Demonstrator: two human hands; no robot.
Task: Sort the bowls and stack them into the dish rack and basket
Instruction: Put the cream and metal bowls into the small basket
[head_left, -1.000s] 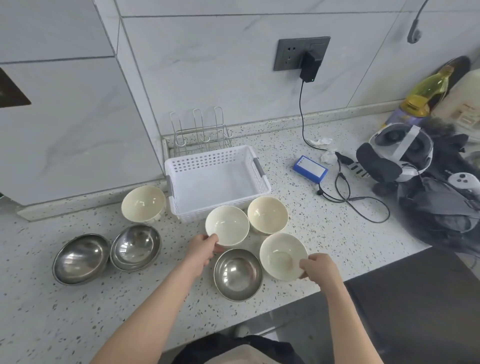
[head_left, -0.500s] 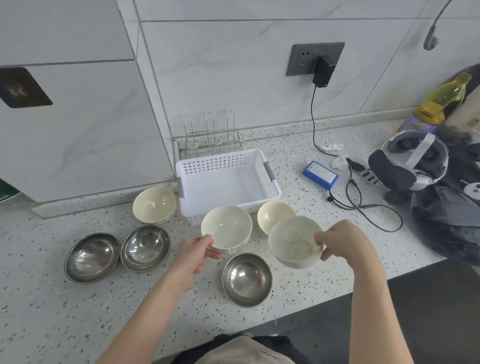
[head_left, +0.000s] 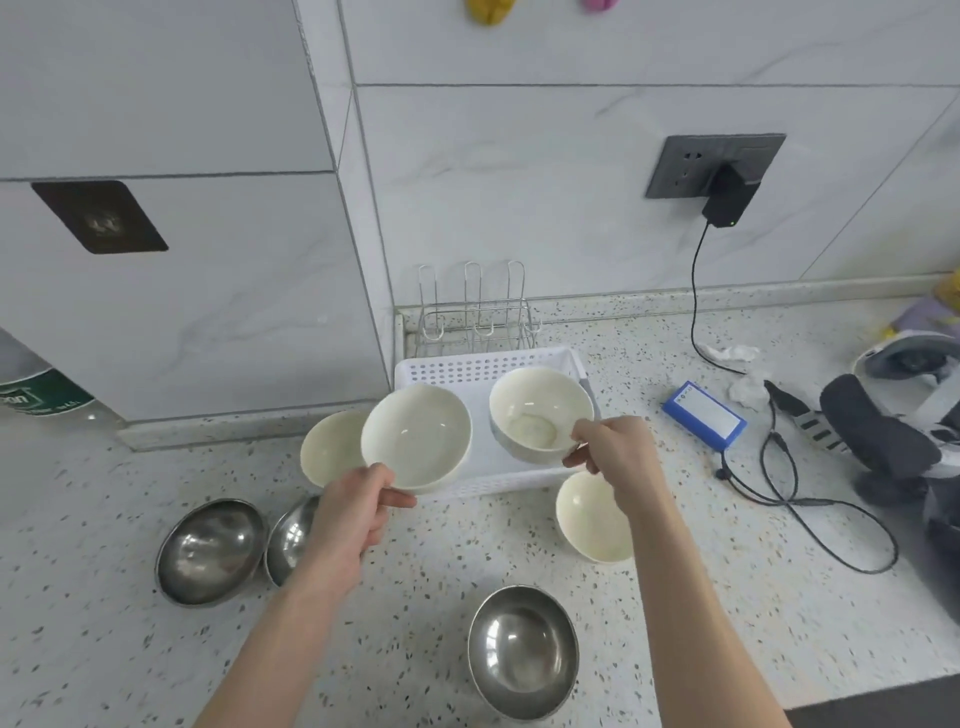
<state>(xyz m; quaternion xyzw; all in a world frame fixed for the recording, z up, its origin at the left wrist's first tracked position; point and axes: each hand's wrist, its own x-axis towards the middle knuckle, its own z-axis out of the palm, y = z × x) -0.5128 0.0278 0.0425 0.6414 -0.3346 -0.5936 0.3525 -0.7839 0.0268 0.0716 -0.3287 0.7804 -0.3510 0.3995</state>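
Note:
My left hand pinches the near rim of a cream bowl, held above the counter at the front left corner of the white basket. My right hand pinches the rim of a second cream bowl over the basket. Two more cream bowls rest on the counter, one left of the basket and one in front of it. Three steel bowls lie nearer me: two at the left and one in front. The wire dish rack stands behind the basket.
A blue box, a black cable, a headset and crumpled tissue lie to the right. A charger is plugged into the wall socket. A bottle stands at the far left. The counter edge runs along the bottom right.
Both hands have lifted their cream bowls off the counter and carried them back toward the basket. The camera view has tilted up and closer.

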